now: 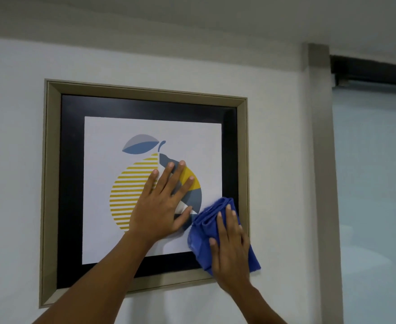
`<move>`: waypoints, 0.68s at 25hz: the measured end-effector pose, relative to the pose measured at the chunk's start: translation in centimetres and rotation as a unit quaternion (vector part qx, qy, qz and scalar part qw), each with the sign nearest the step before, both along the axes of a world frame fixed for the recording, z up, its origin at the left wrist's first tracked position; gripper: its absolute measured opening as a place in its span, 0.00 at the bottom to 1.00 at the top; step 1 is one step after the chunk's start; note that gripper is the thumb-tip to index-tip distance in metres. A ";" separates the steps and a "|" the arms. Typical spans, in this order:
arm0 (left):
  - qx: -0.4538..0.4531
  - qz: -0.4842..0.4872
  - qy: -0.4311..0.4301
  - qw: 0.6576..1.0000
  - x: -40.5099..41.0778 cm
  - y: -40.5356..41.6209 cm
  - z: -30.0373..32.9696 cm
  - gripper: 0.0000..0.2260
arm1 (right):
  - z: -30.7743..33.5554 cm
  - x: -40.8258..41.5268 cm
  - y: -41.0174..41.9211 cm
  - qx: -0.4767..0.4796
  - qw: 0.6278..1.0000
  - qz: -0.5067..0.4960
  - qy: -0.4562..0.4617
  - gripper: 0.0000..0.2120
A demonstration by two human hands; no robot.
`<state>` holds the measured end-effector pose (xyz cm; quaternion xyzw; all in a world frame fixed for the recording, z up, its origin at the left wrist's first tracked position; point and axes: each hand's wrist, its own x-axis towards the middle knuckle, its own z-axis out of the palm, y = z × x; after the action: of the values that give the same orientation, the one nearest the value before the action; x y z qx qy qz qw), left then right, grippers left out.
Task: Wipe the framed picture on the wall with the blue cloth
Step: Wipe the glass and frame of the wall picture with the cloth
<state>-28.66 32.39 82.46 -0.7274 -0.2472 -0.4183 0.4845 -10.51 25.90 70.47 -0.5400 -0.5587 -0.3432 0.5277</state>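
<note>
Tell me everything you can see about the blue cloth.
The blue cloth is a soft, bunched piece of fabric, deep blue and creased into folds. It lies pressed flat against the lower right corner of the framed picture, covering part of the white print, the black mat and the tan frame edge, with one corner hanging past the frame onto the wall. The right hand rests open on it, fingers spread. The left hand is beside it, not touching it.
</note>
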 end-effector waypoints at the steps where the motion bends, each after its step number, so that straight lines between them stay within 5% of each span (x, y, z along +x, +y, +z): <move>1: -0.004 -0.004 0.001 1.000 -0.1 0.0 -0.1 0.32 | 1.2 -0.4 0.0 0.006 1.000 0.006 0.000 0.27; 10: -0.023 -0.014 0.007 1.000 -0.2 0.0 -0.1 0.30 | 25.4 1.2 1.1 0.155 0.985 0.071 -0.029 0.23; 13: -0.017 -0.018 0.004 1.000 -0.1 -0.3 0.2 0.30 | 23.8 0.7 1.0 0.154 0.986 0.043 -0.040 0.24; 17: -0.034 -0.035 0.001 0.999 0.0 0.1 0.0 0.32 | 8.9 0.1 1.5 0.093 0.994 -0.045 -0.036 0.27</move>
<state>-28.68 32.48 82.46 -0.7522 -0.2352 -0.4252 0.4452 -10.39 27.38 79.35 -0.5009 -0.5180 -0.4362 0.5389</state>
